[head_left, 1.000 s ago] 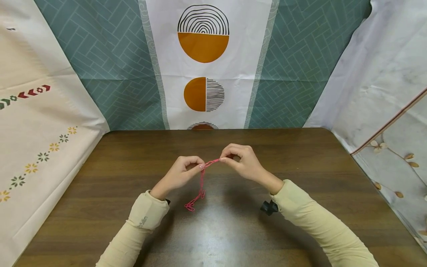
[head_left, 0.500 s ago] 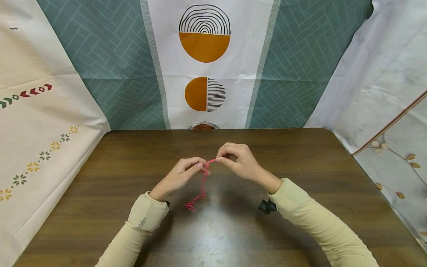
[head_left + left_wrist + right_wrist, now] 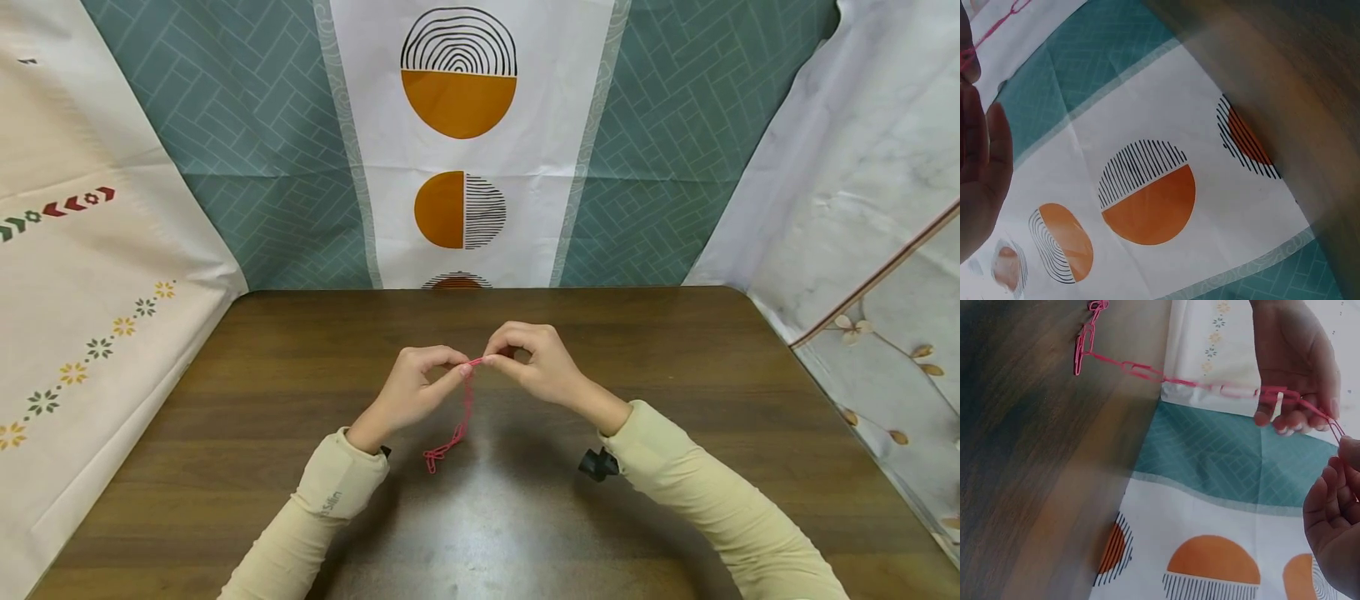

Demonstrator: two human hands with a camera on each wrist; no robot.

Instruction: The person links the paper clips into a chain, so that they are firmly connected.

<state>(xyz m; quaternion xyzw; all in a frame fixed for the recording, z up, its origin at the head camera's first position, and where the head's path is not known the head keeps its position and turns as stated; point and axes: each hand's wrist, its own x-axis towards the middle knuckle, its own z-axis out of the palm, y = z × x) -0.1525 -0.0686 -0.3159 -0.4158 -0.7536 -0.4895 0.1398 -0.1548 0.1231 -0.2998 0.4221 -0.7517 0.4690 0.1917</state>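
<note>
A chain of linked pink paper clips (image 3: 468, 404) hangs from between the two hands, its lower end bunched on the table. The left hand (image 3: 412, 387) pinches the chain near its top with thumb and index finger. Just to its right, the right hand (image 3: 543, 365) pinches the end clip between thumb and fingertip. In the right wrist view the chain (image 3: 1138, 367) runs from the table up past the left hand (image 3: 1291, 356) to the right fingertips (image 3: 1347, 453). Only part of the left hand (image 3: 982, 162) shows at the edge of the left wrist view.
Both hands work above a dark brown wooden table (image 3: 675, 358). Its back edge meets a hanging cloth (image 3: 457, 158) with orange half circles. A cream cloth (image 3: 82, 283) borders the left side and a marbled white cloth (image 3: 862, 233) the right. Dark wrist-camera mounts (image 3: 598, 464) show below the sleeves.
The left fingers loosened around the chain half a second ago and now pinch it closer to the right hand. The hanging part has shifted slightly right; the right hand has moved a little left.
</note>
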